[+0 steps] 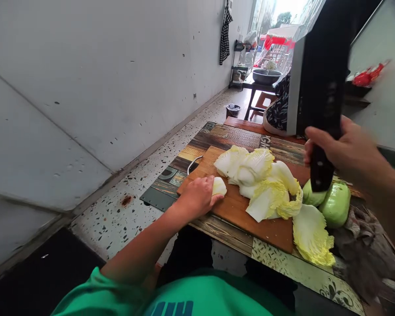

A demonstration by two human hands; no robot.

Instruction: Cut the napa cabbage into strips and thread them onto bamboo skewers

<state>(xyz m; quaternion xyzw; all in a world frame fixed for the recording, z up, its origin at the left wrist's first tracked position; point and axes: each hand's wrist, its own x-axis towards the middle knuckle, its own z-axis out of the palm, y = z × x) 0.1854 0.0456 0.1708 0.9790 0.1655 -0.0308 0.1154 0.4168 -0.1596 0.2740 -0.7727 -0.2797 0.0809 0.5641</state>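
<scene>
My left hand (197, 195) is closed around a pale piece of napa cabbage (219, 187), pressing it on the left part of the wooden cutting board (232, 208). Only the cut end of that piece shows past my fingers. Raised at the right, my right hand (335, 145) grips the dark handle of a cleaver (322, 74), its broad blade pointing up and slightly blurred. Loose napa cabbage leaves (250, 169) with white ribs and yellow frilly edges lie heaped on the board. One separate cabbage leaf (312, 232) overhangs the board's right edge onto the table.
Two light green gourds (336, 204) and a crumpled grey cloth (365, 250) lie right of the board on the wood-patterned table (210, 228). A patterned cushion or bag (278, 109) stands beyond. Farther back are a basin (266, 77) and a bin (233, 110). A white wall (102, 79) runs along the left.
</scene>
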